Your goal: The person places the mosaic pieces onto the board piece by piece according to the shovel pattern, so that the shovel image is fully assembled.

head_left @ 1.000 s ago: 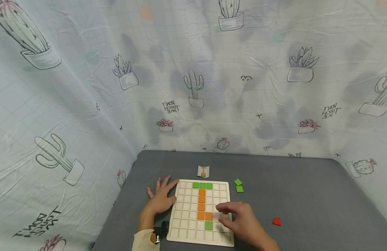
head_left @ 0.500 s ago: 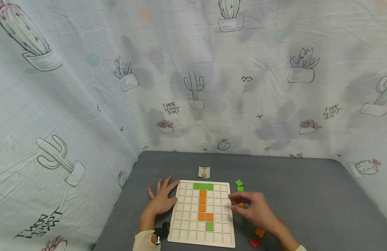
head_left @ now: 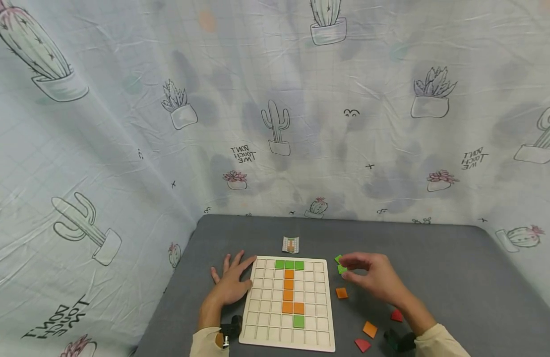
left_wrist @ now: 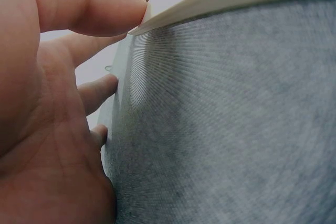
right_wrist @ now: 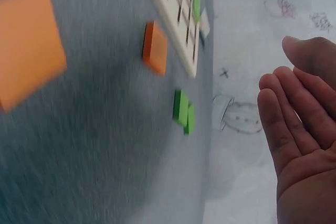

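Note:
A pale gridded board [head_left: 262, 331] lies on the dark grey table, with green tiles [head_left: 289, 265] in a row near its far edge, a column of orange tiles [head_left: 288, 284] below and one green tile [head_left: 299, 322] near the front. My left hand [head_left: 230, 287] rests spread at the board's left edge, its thumb [left_wrist: 105, 9] touching the rim in the left wrist view. Above two loose green tiles [head_left: 342, 269] right of the board hovers my right hand [head_left: 377, 275]. In the right wrist view its fingers [right_wrist: 294, 119] hold nothing and stay apart from the green tiles.
Loose orange tiles [head_left: 341, 293] and red pieces [head_left: 362, 345] lie on the table right of the board. A small printed card [head_left: 290, 245] lies behind the board. A patterned cloth [head_left: 328, 129] hangs behind and at the sides.
My right hand has moved from over the board to the right and away from me, to the loose green tiles. The orange and red pieces beneath it are uncovered. My left hand stays put.

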The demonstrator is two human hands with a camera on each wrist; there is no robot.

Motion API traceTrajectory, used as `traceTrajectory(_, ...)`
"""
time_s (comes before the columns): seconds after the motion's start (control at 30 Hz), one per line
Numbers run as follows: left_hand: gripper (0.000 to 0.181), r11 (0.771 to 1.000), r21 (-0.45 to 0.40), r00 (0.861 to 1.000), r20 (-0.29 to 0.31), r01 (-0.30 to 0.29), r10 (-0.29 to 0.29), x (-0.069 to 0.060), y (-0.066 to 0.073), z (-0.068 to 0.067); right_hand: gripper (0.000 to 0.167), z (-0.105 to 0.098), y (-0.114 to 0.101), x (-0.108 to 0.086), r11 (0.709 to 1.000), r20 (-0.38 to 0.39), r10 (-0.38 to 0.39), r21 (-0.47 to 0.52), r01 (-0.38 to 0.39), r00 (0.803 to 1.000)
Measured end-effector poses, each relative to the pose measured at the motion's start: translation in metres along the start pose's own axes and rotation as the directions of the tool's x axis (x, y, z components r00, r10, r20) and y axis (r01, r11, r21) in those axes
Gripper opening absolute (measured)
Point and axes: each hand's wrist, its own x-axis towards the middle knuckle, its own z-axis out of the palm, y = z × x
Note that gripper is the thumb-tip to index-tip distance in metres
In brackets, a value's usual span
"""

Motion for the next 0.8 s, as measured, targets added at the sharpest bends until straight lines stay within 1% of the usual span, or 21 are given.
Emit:
traceTrajectory(0.13, 0.07, 1.0, 0.0, 1.0, -0.005, 0.003, -0.003, 0.0, 0.002, 0.0, 0.036, -0.007, 0.01, 0.005, 0.999, 0.012, 0.028, -0.027, -0.027, 1.0)
traceTrajectory(0.3, 0.07, 1.0, 0.003, 1.0, -0.01, 0.007, -0.007, 0.0, 0.001, 0.001, 0.037, -0.01, 0.021, 0.008, 0.998, 0.021, 0.031, -0.05, -0.029, 0.999)
traceTrajectory(0.4, 0.07, 1.0, 0.004, 1.0, -0.01, 0.009, -0.009, 0.001, 0.0, 0.001, 0.037, -0.008, 0.029, 0.011, 0.998, 0.024, 0.019, -0.069, -0.017, 1.0)
traceTrajectory(0.5, 0.07, 1.0, 0.002, 1.0, -0.008, 0.008, -0.008, 0.001, -0.001, 0.001, 0.037, -0.004, 0.036, 0.013, 0.996, 0.035, 0.022, -0.093, -0.019, 0.999)
traceTrajectory(0.63, 0.07, 1.0, 0.005, 1.0, -0.003, 0.007, -0.007, 0.001, -0.001, 0.001, 0.037, 0.0, 0.042, 0.016, 0.992, 0.042, 0.053, -0.118, -0.048, 0.998)
traceTrajectory(0.8, 0.07, 1.0, 0.006, 1.0, -0.003, 0.005, -0.005, 0.001, -0.001, 0.001, 0.037, 0.004, 0.047, 0.018, 0.987, 0.029, 0.082, -0.144, -0.077, 0.996)
